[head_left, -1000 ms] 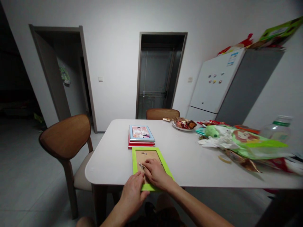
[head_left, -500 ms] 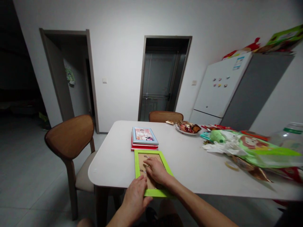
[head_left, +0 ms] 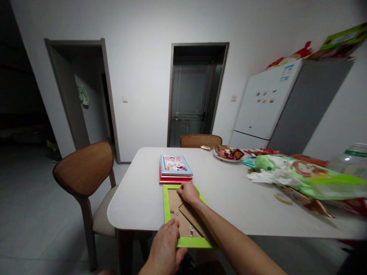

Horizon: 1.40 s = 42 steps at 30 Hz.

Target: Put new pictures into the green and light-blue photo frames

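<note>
A lime green picture frame (head_left: 166, 206) lies face down at the near edge of the white table (head_left: 226, 194), its brown backing board (head_left: 183, 225) and small metal clips showing. My left hand (head_left: 164, 248) holds the frame's near edge. My right hand (head_left: 187, 192) rests on the top of the backing board, fingers curled at the frame's far edge. Just beyond lies a stack of frames (head_left: 175, 170), blue on top with a photo, red ones below.
A wooden chair (head_left: 86, 172) stands at the table's left, another chair back (head_left: 200, 140) at the far side. A plate of snacks (head_left: 228, 153), green bags (head_left: 309, 173), a tape roll (head_left: 282, 198) and a bottle (head_left: 348, 160) crowd the right. A fridge (head_left: 275, 103) stands behind.
My right hand slid from the middle of the backing board up to its far edge, uncovering the board and clips. My left hand stayed on the near edge.
</note>
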Each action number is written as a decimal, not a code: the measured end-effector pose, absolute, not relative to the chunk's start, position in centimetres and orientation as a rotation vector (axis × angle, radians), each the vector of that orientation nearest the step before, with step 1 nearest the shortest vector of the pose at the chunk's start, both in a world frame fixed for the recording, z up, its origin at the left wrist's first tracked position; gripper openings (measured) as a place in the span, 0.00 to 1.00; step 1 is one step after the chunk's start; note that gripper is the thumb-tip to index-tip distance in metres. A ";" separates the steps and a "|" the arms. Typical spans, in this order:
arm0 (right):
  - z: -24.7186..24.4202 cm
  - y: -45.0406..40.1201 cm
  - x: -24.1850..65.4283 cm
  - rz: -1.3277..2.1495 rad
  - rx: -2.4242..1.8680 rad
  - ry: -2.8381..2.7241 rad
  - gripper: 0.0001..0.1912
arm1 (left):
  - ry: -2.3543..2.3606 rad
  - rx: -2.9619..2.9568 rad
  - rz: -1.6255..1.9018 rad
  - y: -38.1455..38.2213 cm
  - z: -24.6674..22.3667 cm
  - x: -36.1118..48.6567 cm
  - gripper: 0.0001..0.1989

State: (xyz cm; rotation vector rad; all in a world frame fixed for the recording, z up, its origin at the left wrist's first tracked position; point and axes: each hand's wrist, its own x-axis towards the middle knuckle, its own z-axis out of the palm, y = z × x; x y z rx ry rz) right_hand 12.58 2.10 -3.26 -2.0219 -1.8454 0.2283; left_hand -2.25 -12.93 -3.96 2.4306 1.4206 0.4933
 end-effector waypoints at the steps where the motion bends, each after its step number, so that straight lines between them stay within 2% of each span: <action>1: -3.2 2.2 12.6 0.240 -2.028 -1.836 0.08 | 1.429 2.428 0.484 -13.0 -3.9 -2.3 0.28; 16: -3.6 3.4 12.8 0.386 -2.004 -1.651 0.06 | 1.456 2.434 0.425 -13.1 -3.8 -2.4 0.28; 20: -3.3 3.3 13.5 0.452 -1.858 -1.635 0.13 | 1.433 2.491 0.420 -13.1 -3.3 -0.8 0.26; 23: -2.8 2.6 15.1 0.528 -1.745 -1.590 0.11 | 1.324 2.557 0.376 -12.8 -2.9 0.9 0.24; 26: -2.4 1.0 17.8 0.614 -1.659 -1.493 0.10 | 1.315 2.554 0.328 -12.5 -2.7 1.7 0.18; 29: -2.6 -1.7 20.4 0.687 -1.622 -1.350 0.15 | 1.277 2.531 0.478 -12.4 -2.4 1.4 0.21; 32: -3.2 -4.8 20.9 0.883 -1.517 -1.200 0.18 | 1.198 2.390 0.805 -12.7 -1.1 1.2 0.23; 35: -3.7 -7.3 18.9 1.326 -1.231 -1.012 0.18 | 1.067 2.013 1.169 -13.2 1.0 2.4 0.14; 37: -3.8 -8.3 17.0 1.497 -1.066 -0.879 0.19 | 0.948 1.729 1.319 -13.3 2.1 3.8 0.09; 40: -3.4 -8.6 15.9 1.436 -0.861 -0.720 0.16 | 0.790 1.468 1.400 -12.8 3.1 6.0 0.09; 42: -3.1 -8.1 17.2 1.291 -0.822 -0.671 0.16 | 0.689 1.367 1.435 -11.7 3.3 7.0 0.14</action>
